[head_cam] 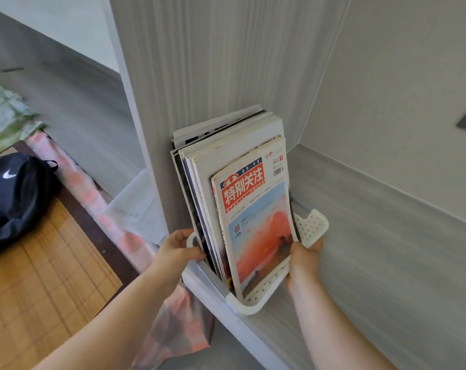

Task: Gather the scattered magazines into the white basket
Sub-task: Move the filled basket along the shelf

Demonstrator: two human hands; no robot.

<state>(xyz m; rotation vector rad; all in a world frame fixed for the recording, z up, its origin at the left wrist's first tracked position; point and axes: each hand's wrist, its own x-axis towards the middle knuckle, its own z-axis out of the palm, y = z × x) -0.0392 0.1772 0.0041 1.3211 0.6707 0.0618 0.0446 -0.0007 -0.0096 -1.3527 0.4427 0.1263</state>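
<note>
A white perforated basket [313, 225] stands on a grey shelf, pushed against the shelf's left wall. Several magazines [226, 145] stand upright in it, leaning back on that wall. The front magazine [253, 209] has a red title block and an orange sunset cover. My left hand [177, 249] grips the basket's left rim beside the magazine spines. My right hand [305, 259] grips the basket's right side, thumb on the front magazine's lower edge.
The grey shelf surface [373, 236] runs right to a back wall. Left and below lie a bed with a bamboo mat [39, 276], a black backpack [12, 193], a pink-patterned sheet [93, 196] and a loose paper [138, 206].
</note>
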